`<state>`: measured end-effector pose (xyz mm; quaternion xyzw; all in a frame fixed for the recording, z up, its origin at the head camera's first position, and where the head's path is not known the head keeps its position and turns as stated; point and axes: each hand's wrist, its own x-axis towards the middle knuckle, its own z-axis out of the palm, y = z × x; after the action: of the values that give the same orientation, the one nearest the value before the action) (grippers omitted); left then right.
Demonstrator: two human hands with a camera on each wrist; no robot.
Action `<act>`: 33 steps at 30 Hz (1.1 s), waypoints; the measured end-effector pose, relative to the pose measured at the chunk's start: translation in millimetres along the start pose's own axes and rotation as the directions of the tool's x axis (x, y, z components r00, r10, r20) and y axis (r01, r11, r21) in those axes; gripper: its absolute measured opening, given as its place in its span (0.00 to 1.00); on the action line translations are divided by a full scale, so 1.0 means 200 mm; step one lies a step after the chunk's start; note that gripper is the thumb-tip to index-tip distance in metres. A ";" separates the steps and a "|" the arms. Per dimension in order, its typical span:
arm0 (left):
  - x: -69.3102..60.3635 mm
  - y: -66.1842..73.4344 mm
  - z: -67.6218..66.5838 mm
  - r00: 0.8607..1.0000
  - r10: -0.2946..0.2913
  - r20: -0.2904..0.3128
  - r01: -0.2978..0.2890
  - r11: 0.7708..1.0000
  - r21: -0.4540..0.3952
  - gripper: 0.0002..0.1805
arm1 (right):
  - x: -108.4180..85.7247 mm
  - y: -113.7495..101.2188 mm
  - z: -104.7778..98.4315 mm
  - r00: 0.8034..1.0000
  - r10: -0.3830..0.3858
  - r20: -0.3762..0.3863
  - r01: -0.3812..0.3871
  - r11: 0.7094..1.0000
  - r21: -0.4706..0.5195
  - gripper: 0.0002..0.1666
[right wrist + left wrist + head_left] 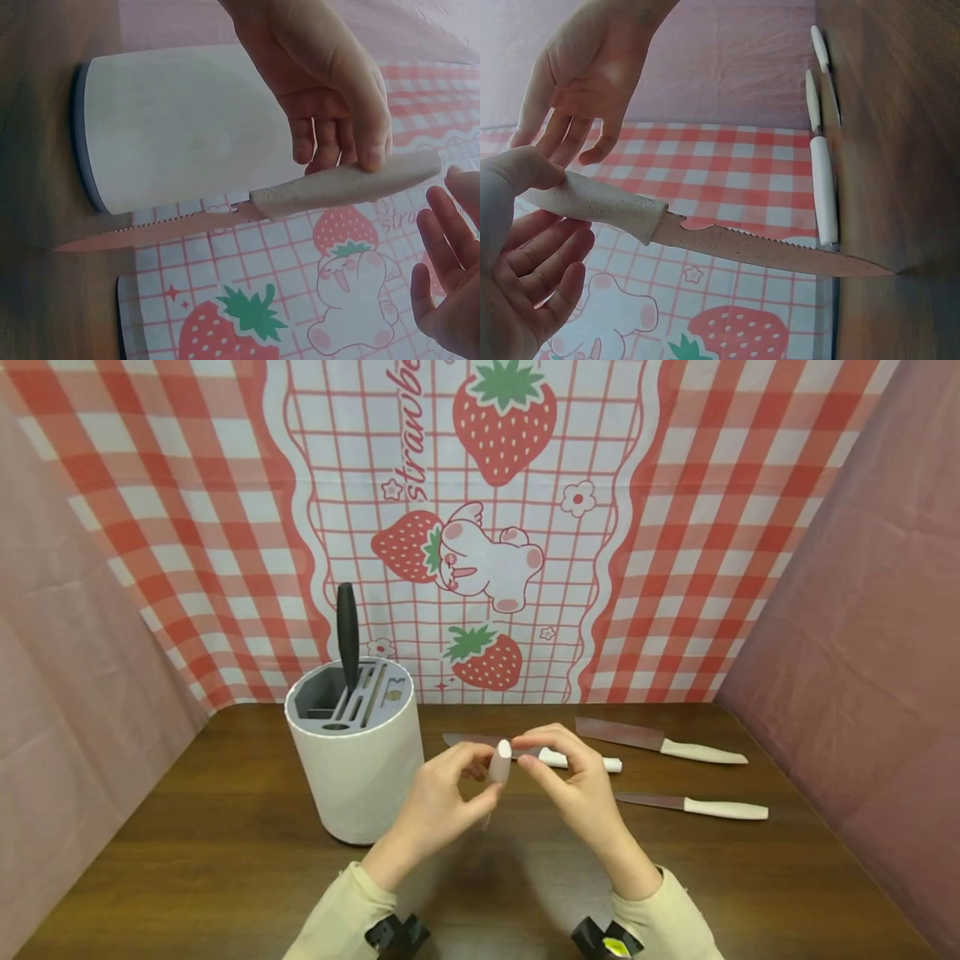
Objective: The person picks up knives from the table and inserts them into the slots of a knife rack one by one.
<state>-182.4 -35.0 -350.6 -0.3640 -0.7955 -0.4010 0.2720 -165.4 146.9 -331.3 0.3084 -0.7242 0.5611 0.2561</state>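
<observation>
My left hand (450, 785) pinches a knife with a serrated blade (772, 251) by its off-white handle (345, 187) between thumb and fingers. The knife is held upright, point down, its tip close to the tabletop; I cannot tell whether it touches. Close to the handle's upper end is my right hand (581, 781), its fingers loosely bent and holding nothing. In the right wrist view a narrow gap shows between these fingertips and the handle. To the left stands a white round knife block (360, 777) with a grey slotted top, and a black handle (347, 631) rises from it.
Right of the hands, on the brown wooden table (187, 860), lie a broad-bladed knife (701, 752), a smaller knife (723, 810) and a white-handled knife (611, 765) partly behind my right hand. A strawberry-print cloth (480, 552) hangs behind; pink cloth hangs at both sides.
</observation>
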 end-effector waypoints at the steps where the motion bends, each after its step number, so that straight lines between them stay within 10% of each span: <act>1: 0.00 0.00 0.00 1.000 0.000 -0.002 0.000 1.000 -0.001 0.16 | 0.00 0.00 0.00 1.000 -0.002 -0.003 0.002 1.000 -0.002 0.11; 33: 0.04 -0.01 -0.13 0.985 0.026 -0.168 -0.033 0.999 -0.038 0.17 | 0.01 0.11 -0.03 0.999 0.008 -0.053 -0.015 0.991 -0.134 0.10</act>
<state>-185.0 -55.9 -332.0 -0.3461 -0.7560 -0.4422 0.3364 -182.6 156.4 -343.1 0.2715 -0.7551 0.5206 0.2916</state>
